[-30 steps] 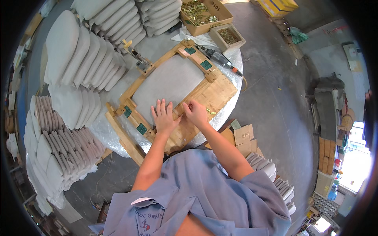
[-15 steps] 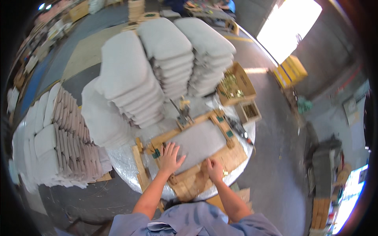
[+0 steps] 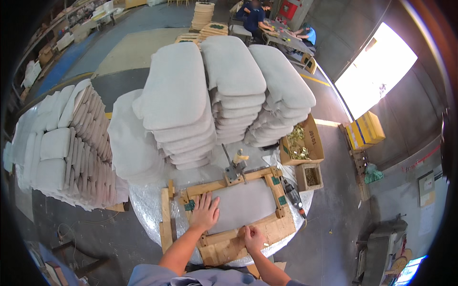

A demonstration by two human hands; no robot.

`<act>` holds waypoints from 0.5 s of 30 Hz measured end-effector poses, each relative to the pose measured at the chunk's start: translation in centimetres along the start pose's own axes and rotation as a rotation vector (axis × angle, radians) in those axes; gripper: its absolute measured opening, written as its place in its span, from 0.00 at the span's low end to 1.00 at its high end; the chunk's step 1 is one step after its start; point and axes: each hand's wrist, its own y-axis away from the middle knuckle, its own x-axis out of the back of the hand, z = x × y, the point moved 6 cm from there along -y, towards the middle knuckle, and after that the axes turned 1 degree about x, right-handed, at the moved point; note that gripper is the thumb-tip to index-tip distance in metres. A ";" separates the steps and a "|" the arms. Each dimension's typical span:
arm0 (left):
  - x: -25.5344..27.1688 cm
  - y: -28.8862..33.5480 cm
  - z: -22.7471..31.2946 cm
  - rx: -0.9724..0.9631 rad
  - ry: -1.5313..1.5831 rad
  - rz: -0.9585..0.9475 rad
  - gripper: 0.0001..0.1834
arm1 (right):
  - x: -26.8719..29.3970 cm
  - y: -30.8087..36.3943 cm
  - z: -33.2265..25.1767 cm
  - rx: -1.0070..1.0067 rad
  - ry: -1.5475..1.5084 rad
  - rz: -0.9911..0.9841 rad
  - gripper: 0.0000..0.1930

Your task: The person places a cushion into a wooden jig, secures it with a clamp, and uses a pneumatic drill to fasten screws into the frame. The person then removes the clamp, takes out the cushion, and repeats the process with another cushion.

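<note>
A grey padded panel (image 3: 244, 205) lies inside a wooden frame jig (image 3: 282, 228) with green patches on its sides. My left hand (image 3: 205, 212) is spread flat over the panel's left end, fingers apart, next to the jig's left side. At the jig's near edge, my right hand (image 3: 255, 239) is closed with fingers drawn together. A small brass-coloured piece (image 3: 265, 245) shows beside its outer edge; what the fingers hold is hidden. A metal toggle clamp (image 3: 234, 170) stands at the jig's far side. To the right lies a dark power tool (image 3: 293, 196).
Tall stacks of grey padded panels (image 3: 177, 90) rise behind the jig. A cardboard box (image 3: 315, 143) of brass fittings and a small wooden box (image 3: 309, 177) stand at right. More panels (image 3: 52, 157) are piled at left. Co-workers (image 3: 257, 21) sit at a far table.
The view has shifted, so the stacks and jig sit lower and the far table shows more fully. Both hands keep nearly the same places on the panel and jig.
</note>
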 end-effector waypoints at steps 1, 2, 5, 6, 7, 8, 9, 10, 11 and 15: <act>0.1 -0.1 0.1 0.005 0.003 -0.005 0.30 | -0.3 -0.3 0.4 -0.006 -0.013 -0.019 0.22; 0.1 0.0 0.3 0.010 0.006 -0.011 0.30 | -0.2 -0.2 1.0 -0.012 -0.025 -0.038 0.22; 0.5 -0.1 0.4 0.029 0.023 -0.018 0.30 | -0.7 -0.4 2.0 -0.023 -0.142 -0.123 0.22; 0.5 -0.2 0.6 0.044 0.029 -0.009 0.29 | -0.8 -0.8 2.3 -0.001 -0.202 -0.141 0.22; 0.8 -0.6 0.7 0.043 0.023 0.005 0.28 | 0.0 -1.1 1.2 -0.025 -0.221 -0.194 0.20; 0.6 -0.9 1.1 0.082 0.059 -0.036 0.28 | 0.6 -1.4 1.4 0.013 -0.216 -0.255 0.20; 0.8 -2.0 1.2 0.108 0.090 -0.066 0.27 | 0.8 -2.4 1.2 0.059 -0.220 -0.304 0.20; 0.9 -3.0 0.9 0.132 0.115 -0.103 0.27 | 0.8 -3.3 0.8 0.099 -0.230 -0.355 0.20; 0.6 -3.7 -0.2 0.206 0.092 -0.093 0.27 | 2.1 -4.6 -0.7 0.159 -0.188 -0.367 0.18; 0.5 -7.0 -3.4 0.298 0.057 0.266 0.28 | 3.5 -17.2 -3.9 0.636 -0.110 -0.036 0.11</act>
